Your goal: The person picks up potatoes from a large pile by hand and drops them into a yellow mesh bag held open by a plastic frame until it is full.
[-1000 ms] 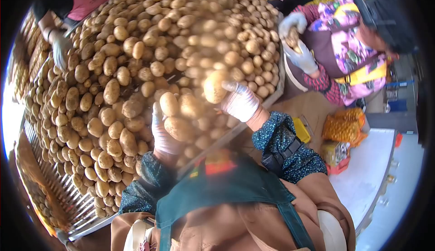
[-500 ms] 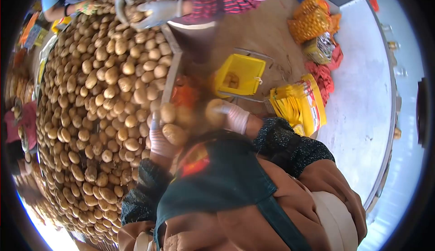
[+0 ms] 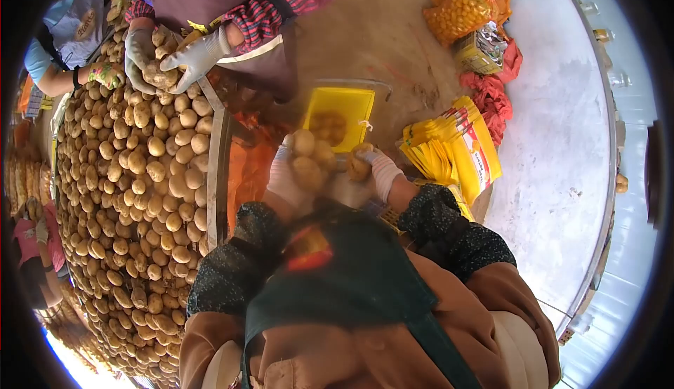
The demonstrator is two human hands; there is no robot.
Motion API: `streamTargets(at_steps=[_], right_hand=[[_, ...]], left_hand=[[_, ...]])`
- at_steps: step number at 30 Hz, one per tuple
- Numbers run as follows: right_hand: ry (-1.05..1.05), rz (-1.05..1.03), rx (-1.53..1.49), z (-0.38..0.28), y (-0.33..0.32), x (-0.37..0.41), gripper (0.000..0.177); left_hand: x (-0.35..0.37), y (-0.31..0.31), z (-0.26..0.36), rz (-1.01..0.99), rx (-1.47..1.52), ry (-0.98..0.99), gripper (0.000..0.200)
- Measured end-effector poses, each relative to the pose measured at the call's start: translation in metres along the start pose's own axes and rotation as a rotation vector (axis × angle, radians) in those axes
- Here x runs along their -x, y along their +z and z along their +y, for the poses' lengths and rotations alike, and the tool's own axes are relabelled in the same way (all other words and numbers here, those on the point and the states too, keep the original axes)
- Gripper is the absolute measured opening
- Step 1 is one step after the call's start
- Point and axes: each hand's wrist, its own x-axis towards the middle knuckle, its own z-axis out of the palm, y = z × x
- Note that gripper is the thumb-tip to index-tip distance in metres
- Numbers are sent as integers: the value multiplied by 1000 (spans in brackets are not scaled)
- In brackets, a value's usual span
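My left hand (image 3: pixel 282 171), in a pale glove, holds several potatoes (image 3: pixel 306 171) in front of my apron. To its right, my right hand (image 3: pixel 382 170) grips a single brown potato (image 3: pixel 359 163). The two hands are apart, with the potatoes between them. Just beyond them stands a yellow crate (image 3: pixel 359 101) with some potatoes in its bottom. On the left lies a large heap of potatoes (image 3: pixel 133 206), bounded by a grey table edge (image 3: pixel 219 171).
A co-worker's gloved hands (image 3: pixel 165 62) hold potatoes over the heap's far end. Yellow bags (image 3: pixel 456 154) lie right of the crate, near red netting (image 3: pixel 484 101) and a net sack of potatoes (image 3: pixel 460 17). A pale tabletop (image 3: pixel 547 150) runs along the right.
My left hand has moved right, off the heap's edge, with its potatoes toward the crate. My right hand has turned inward with its potato. The view has shifted, and the co-worker's hands hold potatoes.
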Motion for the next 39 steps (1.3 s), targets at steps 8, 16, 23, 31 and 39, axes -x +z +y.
streamTargets(at_steps=[8,16,23,31,39], right_hand=[[99,98,0,-35,13,-37,32],[263,-253,445,-24,71,8,20],[-170,-526,922,4,197,17,22],[-957,-1006,1469,85,329,36,24],[-1350,-1562,1456,197,496,57,25]], left_hand=[[-68,-12,0,158,-14,-118,60],[66,-95,29,303,-711,399,34],[224,-99,53,477,-124,720,34],[330,-152,68,722,-66,1147,44],[386,-206,64,814,-81,1216,36]])
